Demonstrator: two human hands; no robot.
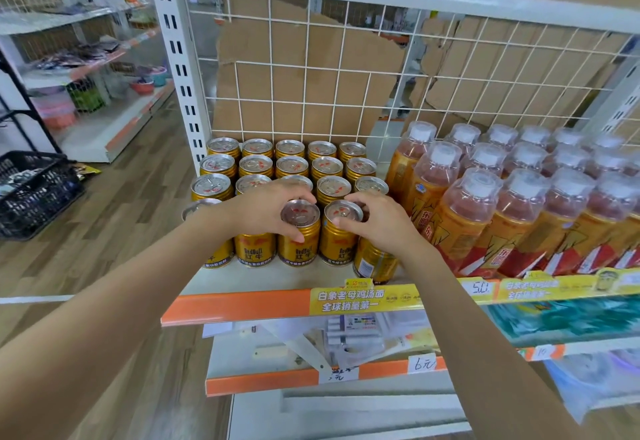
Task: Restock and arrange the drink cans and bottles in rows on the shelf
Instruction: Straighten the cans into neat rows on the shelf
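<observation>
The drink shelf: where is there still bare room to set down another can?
A narrow bare strip of shelf lies between the front cans and the orange edge. A gap shows at the back between the cans and the bottles. Elsewhere both stand packed tight. The left hand and right hand grip front cans.

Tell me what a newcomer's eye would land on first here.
First, the two hands in the middle: the left hand grips the top of a gold can in the front row, and the right hand grips the neighbouring can. Behind them a tidy block of cans fills the left of the shelf. To its right stand rows of orange bottles with clear caps.
</observation>
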